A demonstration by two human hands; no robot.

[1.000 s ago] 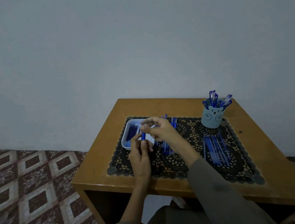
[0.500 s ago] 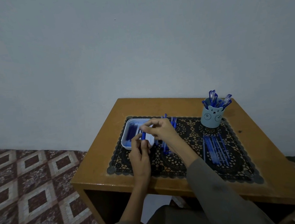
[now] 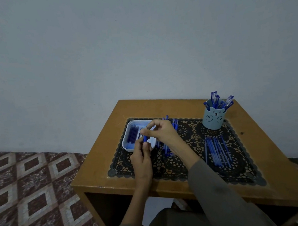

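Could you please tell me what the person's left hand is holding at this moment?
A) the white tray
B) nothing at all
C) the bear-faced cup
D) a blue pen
D: the left hand grips a blue pen with its fingers curled round the barrel, in front of the white tray, while the right hand pinches at the pen's top end.

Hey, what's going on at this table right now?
A person is working on a blue pen over the tray. The left hand grips its barrel and the right hand pinches its upper end. What look like refills lie in a row on the mat, and the bear cup holds more pens.
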